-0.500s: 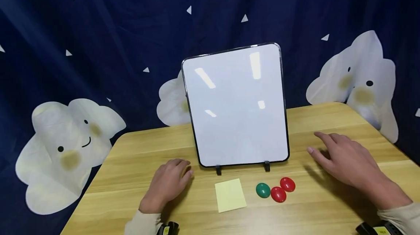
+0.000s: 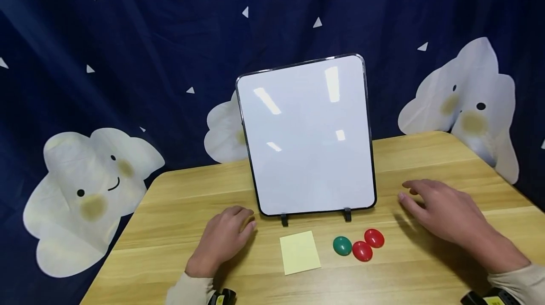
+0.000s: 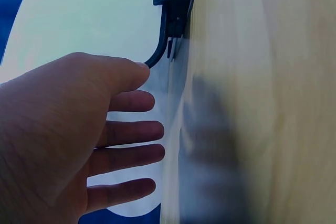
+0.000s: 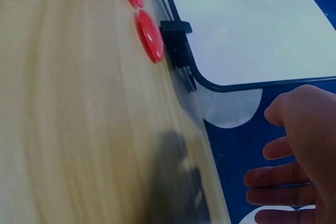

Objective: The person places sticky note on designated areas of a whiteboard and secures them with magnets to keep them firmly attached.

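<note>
A small whiteboard (image 2: 308, 139) with a dark frame stands tilted on black feet in the middle of the table. In front of it lie a pad of yellow sticky notes (image 2: 300, 253), a green round magnet (image 2: 342, 246) and two red round magnets (image 2: 362, 251), close together. To the left of the notes, my left hand (image 2: 223, 239) holds nothing, its fingers loosely bent and apart in the left wrist view. My right hand (image 2: 444, 213) hovers over the table right of the magnets, empty, with relaxed fingers and its shadow below.
The wooden table (image 2: 170, 210) has rounded far corners. Behind it hangs a dark blue curtain (image 2: 170, 26) with white clouds and triangles. One black foot (image 4: 176, 38) of the whiteboard juts forward beside a red magnet.
My left hand has shifted slightly to the right. The right hand's fingers have dropped a little. The whiteboard, notes and magnets have stayed put on the table.
</note>
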`<state>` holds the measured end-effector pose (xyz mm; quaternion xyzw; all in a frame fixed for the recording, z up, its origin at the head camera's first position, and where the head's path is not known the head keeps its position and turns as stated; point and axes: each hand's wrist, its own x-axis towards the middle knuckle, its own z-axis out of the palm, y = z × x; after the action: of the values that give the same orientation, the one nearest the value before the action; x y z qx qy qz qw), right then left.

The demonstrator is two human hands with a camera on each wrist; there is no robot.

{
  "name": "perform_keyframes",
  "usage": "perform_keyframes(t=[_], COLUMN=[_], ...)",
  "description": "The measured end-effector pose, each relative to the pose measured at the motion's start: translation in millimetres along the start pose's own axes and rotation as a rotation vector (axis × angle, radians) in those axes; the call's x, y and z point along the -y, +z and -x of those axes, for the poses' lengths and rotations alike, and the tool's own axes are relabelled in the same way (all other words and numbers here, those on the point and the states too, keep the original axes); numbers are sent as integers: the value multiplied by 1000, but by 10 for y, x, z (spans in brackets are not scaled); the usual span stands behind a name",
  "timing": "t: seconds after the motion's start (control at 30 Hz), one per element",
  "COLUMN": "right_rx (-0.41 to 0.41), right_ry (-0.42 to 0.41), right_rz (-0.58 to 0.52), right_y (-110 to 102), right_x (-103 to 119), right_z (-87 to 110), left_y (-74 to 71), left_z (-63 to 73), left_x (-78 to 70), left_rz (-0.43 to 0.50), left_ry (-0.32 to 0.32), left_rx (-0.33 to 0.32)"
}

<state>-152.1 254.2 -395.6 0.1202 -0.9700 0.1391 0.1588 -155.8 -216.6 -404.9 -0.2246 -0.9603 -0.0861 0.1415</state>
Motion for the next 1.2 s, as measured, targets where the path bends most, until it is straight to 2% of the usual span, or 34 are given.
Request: perform_keyframes(t=[0.3,0.57,0.67,0.83,0.93,1.07,1.2], right_rx=[-1,-12,-2,5,-15,-38,-30], right_ry=[-60,-92,-94,-94,-111,-137,-140], right_rz=[-28,-38,-55,-66,-73,-84,-93], right_y=[70,126,146,149,154,173,173], right_x=[101,198,242,316,348,408,512], right_z=[13,30,44,53,60,83,97], left_y=[73,117,87,7,-35,-74,-73], left_z=[-14,-30,-38,-48,-51,-44,-5], left_x=[-127,-242,-310,-438,-489,-566,-672], left_rz=[-14,3,85,273,323,265,166], left_ry=[103,130,108,34,24,40,54], left_rx=[-67,-35,29,199,277,349,377])
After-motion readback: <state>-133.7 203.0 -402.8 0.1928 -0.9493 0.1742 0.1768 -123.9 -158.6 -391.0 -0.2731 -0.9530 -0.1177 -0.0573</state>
